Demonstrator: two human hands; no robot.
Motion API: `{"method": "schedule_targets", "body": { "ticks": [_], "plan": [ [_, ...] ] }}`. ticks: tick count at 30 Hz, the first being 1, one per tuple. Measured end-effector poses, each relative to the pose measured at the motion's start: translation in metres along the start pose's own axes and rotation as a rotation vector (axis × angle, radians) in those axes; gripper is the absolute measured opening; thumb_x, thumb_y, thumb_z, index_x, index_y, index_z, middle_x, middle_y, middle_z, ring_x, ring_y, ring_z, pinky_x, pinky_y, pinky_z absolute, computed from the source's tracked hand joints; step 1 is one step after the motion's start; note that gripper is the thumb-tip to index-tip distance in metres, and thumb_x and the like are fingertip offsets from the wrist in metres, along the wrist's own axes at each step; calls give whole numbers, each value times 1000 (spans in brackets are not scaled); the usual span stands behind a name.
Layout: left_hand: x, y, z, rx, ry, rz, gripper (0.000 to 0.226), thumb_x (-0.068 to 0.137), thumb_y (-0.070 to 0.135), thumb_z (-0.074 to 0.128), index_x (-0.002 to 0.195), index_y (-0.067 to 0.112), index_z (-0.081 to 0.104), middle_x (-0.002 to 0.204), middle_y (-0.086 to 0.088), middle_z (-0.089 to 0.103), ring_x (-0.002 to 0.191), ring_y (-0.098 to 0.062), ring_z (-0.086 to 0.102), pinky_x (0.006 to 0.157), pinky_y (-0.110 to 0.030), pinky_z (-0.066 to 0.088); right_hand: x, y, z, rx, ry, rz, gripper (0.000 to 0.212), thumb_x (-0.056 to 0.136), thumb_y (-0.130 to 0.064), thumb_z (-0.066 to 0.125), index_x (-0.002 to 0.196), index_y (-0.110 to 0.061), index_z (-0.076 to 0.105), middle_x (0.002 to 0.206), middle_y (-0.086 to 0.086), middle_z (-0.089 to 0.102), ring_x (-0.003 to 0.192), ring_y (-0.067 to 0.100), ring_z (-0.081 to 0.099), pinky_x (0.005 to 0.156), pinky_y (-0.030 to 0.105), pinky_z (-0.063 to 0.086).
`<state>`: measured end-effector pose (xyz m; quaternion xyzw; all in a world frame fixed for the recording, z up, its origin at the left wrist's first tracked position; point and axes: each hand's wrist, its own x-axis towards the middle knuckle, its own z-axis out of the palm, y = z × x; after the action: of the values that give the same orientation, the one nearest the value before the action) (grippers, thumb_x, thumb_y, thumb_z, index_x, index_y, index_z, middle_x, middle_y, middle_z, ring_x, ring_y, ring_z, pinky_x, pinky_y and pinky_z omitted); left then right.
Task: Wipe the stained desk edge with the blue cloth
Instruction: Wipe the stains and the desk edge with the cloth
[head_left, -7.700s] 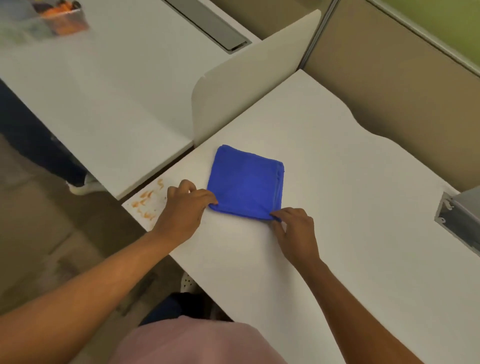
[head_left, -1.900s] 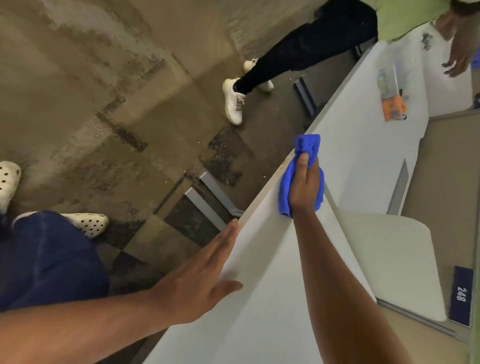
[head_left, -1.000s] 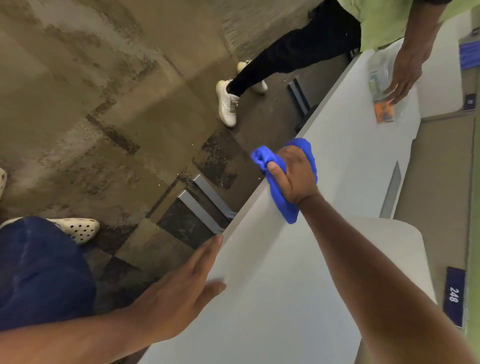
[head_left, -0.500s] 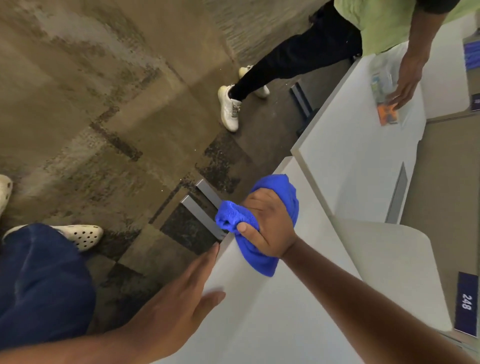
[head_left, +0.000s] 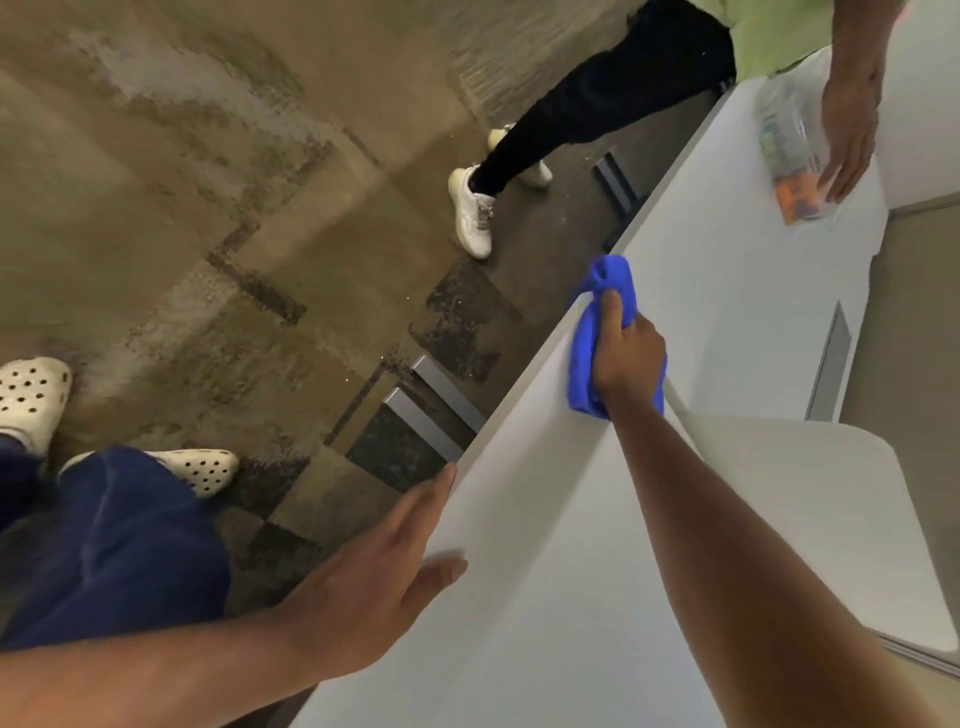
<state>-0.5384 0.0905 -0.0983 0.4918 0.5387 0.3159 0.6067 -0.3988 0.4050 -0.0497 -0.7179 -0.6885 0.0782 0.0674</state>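
Note:
My right hand (head_left: 626, 358) grips the bunched blue cloth (head_left: 605, 306) and presses it on the far corner of the white desk (head_left: 545, 519), right at its left edge. The cloth hangs partly over the edge. No orange stain shows around the cloth; the spot under it is hidden. My left hand (head_left: 374, 577) lies flat with fingers together and thumb out, palm on the desk's near edge, holding nothing.
A second white desk (head_left: 727, 291) adjoins beyond the cloth; another person's hand (head_left: 849, 124) rests on a plastic bag (head_left: 789, 150) there. That person's leg and white shoe (head_left: 472, 213) stand on the floor. A curved white divider panel (head_left: 810, 519) rises at right. Metal desk feet (head_left: 431, 410) lie below.
My right hand has pushed the cloth away along the desk edge, from near my left hand back to the far corner. My left hand stays planted on the edge.

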Motion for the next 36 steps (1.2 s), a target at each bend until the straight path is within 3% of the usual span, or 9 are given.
{"method": "schedule_targets", "body": {
  "ticks": [4, 8, 12, 16, 19, 22, 26, 30, 36],
  "plan": [
    [0, 3, 1, -12, 13, 5, 78, 100, 74, 33, 136, 74, -37, 137, 56, -27, 159, -8, 20, 118, -24, 18, -5, 13, -4, -121, 4, 197, 57, 113, -47, 24, 77, -11, 51, 66, -4, 46, 62, 10, 42, 78, 31, 30],
    [1, 7, 0, -74, 15, 4, 78, 101, 70, 35, 129, 79, -37, 134, 64, -23, 142, 10, 22, 107, -1, 13, -7, -15, 2, -109, 22, 256, 66, 110, -55, 19, 72, -17, 56, 74, 4, 61, 83, 30, 62, 88, 39, 44],
    [1, 5, 0, -44, 33, 31, 80, 102, 69, 37, 138, 74, -35, 150, 55, -14, 139, 14, 20, 108, 0, 17, -6, -55, 18, -106, 56, -2, 69, 104, -58, 21, 91, -10, 68, 96, 13, 73, 93, 36, 66, 94, 50, 52],
    [-1, 0, -2, -12, 30, 47, 79, 104, 68, 37, 154, 63, -24, 163, 46, -10, 152, 11, 15, 120, -13, 19, -14, -76, 27, -233, 59, -375, 62, 110, -48, 32, 69, -10, 57, 69, 9, 58, 72, 32, 54, 85, 47, 46],
    [-2, -1, -4, 16, 9, 9, 79, 103, 71, 35, 159, 57, -20, 172, 33, -4, 157, 5, 11, 128, -28, 21, -45, -70, 24, -155, 45, -453, 55, 110, -42, 43, 63, -14, 49, 61, 4, 51, 65, 26, 47, 83, 44, 43],
    [0, 4, -5, 60, 16, 19, 79, 106, 63, 38, 163, 48, -15, 168, 37, -9, 156, 12, 0, 127, -21, 13, -102, -47, 26, -61, 46, -535, 51, 105, -40, 48, 61, -15, 44, 60, 1, 48, 69, 24, 43, 81, 42, 41],
    [2, 6, -3, 39, 68, 81, 73, 109, 39, 52, 168, 31, 8, 172, 17, 21, 154, 12, 16, 120, -8, 15, -139, -15, 13, 141, -136, -833, 48, 100, -40, 47, 63, -10, 55, 64, 3, 55, 69, 23, 46, 79, 38, 40],
    [2, -5, 0, 15, 46, 54, 80, 107, 53, 48, 167, 38, -3, 163, 40, 2, 142, 33, 0, 111, 4, 5, -84, -9, 1, 18, -310, -1087, 49, 98, -45, 51, 77, -5, 70, 73, 9, 67, 72, 29, 57, 81, 42, 45],
    [3, -10, 2, 41, 1, 36, 80, 103, 74, 35, 157, 59, -22, 147, 59, -18, 126, 44, -11, 111, -7, 9, -11, -20, 0, 23, -123, -639, 50, 103, -45, 47, 78, -5, 63, 78, 13, 64, 79, 31, 56, 85, 43, 44]
  ]
}}
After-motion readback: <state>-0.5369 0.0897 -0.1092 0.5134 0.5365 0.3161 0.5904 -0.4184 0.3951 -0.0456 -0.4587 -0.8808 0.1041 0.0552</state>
